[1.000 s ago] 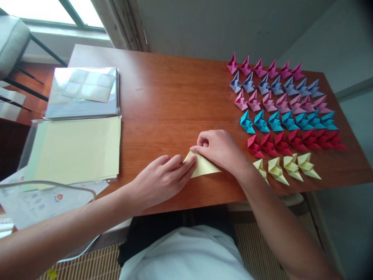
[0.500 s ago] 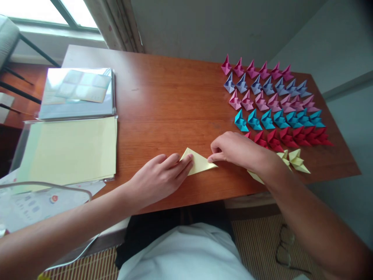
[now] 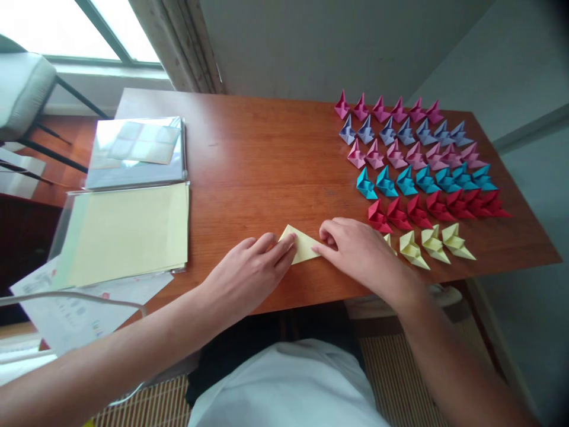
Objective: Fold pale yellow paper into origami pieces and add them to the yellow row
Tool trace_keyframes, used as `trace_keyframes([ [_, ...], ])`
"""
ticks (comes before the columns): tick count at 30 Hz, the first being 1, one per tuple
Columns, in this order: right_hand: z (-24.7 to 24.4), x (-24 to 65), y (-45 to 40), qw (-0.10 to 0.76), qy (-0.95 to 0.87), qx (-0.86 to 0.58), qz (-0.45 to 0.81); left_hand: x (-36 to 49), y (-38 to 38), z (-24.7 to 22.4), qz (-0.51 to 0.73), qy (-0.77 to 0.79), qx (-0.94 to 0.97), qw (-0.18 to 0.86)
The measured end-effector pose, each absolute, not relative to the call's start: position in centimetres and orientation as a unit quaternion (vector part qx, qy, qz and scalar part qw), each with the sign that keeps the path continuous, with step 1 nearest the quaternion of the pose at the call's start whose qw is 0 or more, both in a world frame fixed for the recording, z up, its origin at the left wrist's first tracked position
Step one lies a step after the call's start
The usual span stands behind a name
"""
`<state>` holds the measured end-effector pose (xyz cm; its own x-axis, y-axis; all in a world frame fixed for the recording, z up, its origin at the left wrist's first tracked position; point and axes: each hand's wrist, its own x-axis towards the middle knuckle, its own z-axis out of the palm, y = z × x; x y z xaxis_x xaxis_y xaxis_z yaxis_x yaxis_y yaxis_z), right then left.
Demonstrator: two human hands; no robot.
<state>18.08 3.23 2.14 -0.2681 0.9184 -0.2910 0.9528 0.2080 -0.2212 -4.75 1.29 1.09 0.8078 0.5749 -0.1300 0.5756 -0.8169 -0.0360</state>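
Note:
A pale yellow sheet of origami paper, folded into a triangle, lies near the table's front edge. My left hand holds its left side down, fingers together and pressed onto the paper. At the right corner, the thumb of my right hand presses on the paper while its other fingers curl in. Just past my right hand stand finished yellow folded paper pieces, one of them partly hidden by the hand. Behind these is a row of red folded paper pieces.
More rows stand at the right of the wooden table: turquoise pieces, pink pieces, purple pieces and magenta pieces. At left lie a yellow paper pack, a clear-wrapped pack, printed sheets and a cable.
My right hand has shifted slightly left along the paper's right corner, its thumb still pressing. The left hand keeps its hold. The camera view has shifted, showing more yellow pieces.

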Motion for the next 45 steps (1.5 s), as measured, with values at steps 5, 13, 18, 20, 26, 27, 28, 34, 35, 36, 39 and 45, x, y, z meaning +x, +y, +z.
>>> trace_keyframes([
  [5,0.4,18.1,1.6,-0.01,0.785,0.591,-0.184,-5.0,-0.6,2.0,-0.052,0.368,0.927,0.048],
  [13,1.2,18.5,1.1,-0.199,0.734,0.557,-0.333,-4.5,-1.9,1.5,0.163,0.563,0.778,0.224],
  [18,2.1,18.8,1.2,-0.313,0.719,0.506,-0.359,-3.3,-0.4,0.3,0.355,0.578,0.547,0.49],
  [20,1.9,18.7,1.2,-0.36,0.691,0.523,-0.346,-3.0,0.1,0.1,0.391,0.547,0.457,0.583],
  [26,0.2,17.4,0.0,-0.471,0.501,0.559,-0.463,-1.8,0.8,0.2,0.469,0.516,0.244,0.674],
  [27,0.0,17.0,-0.2,-0.455,0.496,0.539,-0.506,-1.6,0.9,0.3,0.473,0.51,0.226,0.682],
  [28,-0.3,16.7,-0.5,-0.443,0.493,0.519,-0.54,-1.4,0.9,0.4,0.476,0.502,0.214,0.69],
  [34,-0.7,15.7,-1.1,-0.439,0.484,0.465,-0.597,-0.6,0.9,0.3,0.468,0.48,0.205,0.713],
  [35,-0.7,15.7,-1.1,-0.44,0.484,0.469,-0.593,-0.6,0.9,0.3,0.465,0.487,0.215,0.707],
  [36,-0.7,15.7,-1.2,-0.442,0.486,0.475,-0.586,-0.5,0.8,0.3,0.463,0.495,0.231,0.698],
  [39,-0.5,15.9,-1.2,-0.442,0.506,0.496,-0.551,-0.6,0.7,0.4,0.454,0.524,0.31,0.65],
  [45,0.3,16.2,-1.0,-0.422,0.556,0.524,-0.488,-1.4,0.7,0.9,0.391,0.536,0.461,0.59],
])
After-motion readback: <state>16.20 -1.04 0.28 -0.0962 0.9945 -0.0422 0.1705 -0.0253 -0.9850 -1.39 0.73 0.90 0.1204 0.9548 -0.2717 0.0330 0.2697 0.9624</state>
